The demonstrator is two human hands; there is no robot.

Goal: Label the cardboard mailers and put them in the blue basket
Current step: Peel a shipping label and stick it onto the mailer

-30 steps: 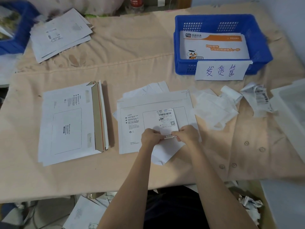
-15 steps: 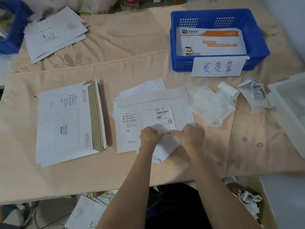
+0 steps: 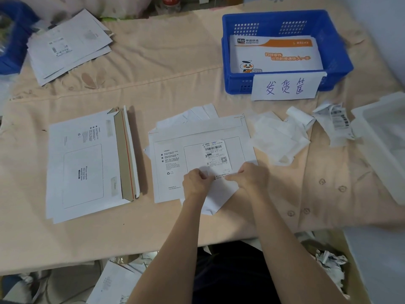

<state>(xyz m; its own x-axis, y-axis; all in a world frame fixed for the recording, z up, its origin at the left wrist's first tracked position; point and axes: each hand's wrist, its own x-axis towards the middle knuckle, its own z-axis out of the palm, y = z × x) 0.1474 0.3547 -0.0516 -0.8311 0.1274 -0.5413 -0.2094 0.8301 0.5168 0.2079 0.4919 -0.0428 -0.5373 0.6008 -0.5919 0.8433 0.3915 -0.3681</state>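
Both our hands are down on the center mailer point(image 3: 175, 163), which lies flat on the cloth-covered counter point(image 3: 175, 84). Left hand point(image 3: 195, 183) and right hand point(image 3: 252, 178) each pinch the near edge of the shipping label point(image 3: 215, 155); the far part of the label, with barcode and QR code, sits inside the mailer's printed box. White backing paper point(image 3: 215, 200) sticks out from under our hands toward the near edge. Loose white sheets point(image 3: 197, 115) poke out from behind the mailer's far edge. Stack of unlabeled mailers point(image 3: 85, 163) to the left, top one with its brown flap open on the right side. Blue basket point(image 3: 333, 47) far right, holding an orange-and-white express envelope point(image 3: 276, 55); handwritten paper sign point(image 3: 285, 87) hangs on its near wall. Crumpled backing scraps point(image 3: 280, 137) lie between the center mailer and a clear plastic bin point(image 3: 383, 141) at the right edge. Another pile of mailers point(image 3: 70, 44) far left.
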